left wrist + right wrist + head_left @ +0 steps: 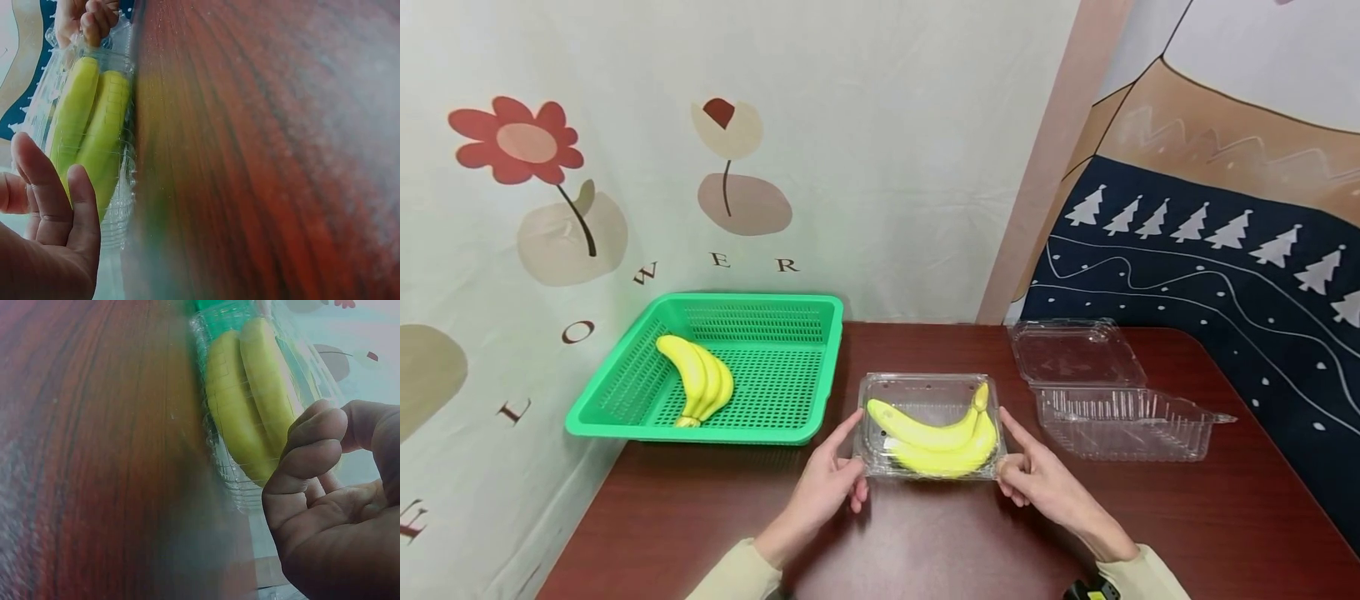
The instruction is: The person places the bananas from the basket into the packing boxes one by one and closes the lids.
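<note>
A lidded clear plastic container (925, 387) stands on the table in front of me, with a bunch of yellow bananas (936, 437) inside. At its left end, my left hand (826, 483) holds the front corner with the thumb, the index finger stretched along the side. My right hand (1037, 479) grips the opposite corner in the same way. In the left wrist view the outer fingers (50, 200) of the left hand are loosely bent beside the container. Bent fingers (306, 444) of the right hand overlap its end in the right wrist view.
On the left stands a green plastic basket (775, 429) holding another banana bunch (703, 379). An open clear container (1123, 425), its lid (1075, 354) folded back, sits to the right. The dark red-brown table (925, 542) meets a printed cloth backdrop (887, 167).
</note>
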The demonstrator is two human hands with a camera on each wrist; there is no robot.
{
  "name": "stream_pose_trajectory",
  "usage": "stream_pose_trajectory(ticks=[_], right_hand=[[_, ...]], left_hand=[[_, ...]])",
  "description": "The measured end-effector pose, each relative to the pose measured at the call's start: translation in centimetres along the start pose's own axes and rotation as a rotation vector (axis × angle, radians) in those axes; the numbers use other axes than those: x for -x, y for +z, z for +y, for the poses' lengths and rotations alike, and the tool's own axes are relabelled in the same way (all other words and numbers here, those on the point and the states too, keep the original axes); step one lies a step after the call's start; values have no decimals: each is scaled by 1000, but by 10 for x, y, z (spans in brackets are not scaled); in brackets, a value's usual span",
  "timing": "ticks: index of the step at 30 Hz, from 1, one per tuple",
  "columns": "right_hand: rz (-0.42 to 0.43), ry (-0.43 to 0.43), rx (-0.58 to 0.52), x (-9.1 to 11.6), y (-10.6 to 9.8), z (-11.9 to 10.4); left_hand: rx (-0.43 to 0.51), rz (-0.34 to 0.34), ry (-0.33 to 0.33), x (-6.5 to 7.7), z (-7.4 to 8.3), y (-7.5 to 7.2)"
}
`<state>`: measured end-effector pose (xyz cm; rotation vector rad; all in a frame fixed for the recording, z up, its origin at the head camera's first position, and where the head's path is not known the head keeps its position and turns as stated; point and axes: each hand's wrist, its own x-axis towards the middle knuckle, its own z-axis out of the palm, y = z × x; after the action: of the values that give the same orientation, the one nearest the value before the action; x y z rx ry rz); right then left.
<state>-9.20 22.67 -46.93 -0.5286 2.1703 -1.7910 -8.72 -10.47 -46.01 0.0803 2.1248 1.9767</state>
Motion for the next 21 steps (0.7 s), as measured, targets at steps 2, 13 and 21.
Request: stream_pose_trajectory(ticks=[2,13,21], right_hand=[[3,2,3,0,0,0],[53,78,64,1,-1,-2],[51,91,52,-1,-1,-2]], left_hand=[[-7,0,-1,0,0,1],[-118,6,22,-4,-2,-4],[-5,-89,-18,-12,-2,-9]])
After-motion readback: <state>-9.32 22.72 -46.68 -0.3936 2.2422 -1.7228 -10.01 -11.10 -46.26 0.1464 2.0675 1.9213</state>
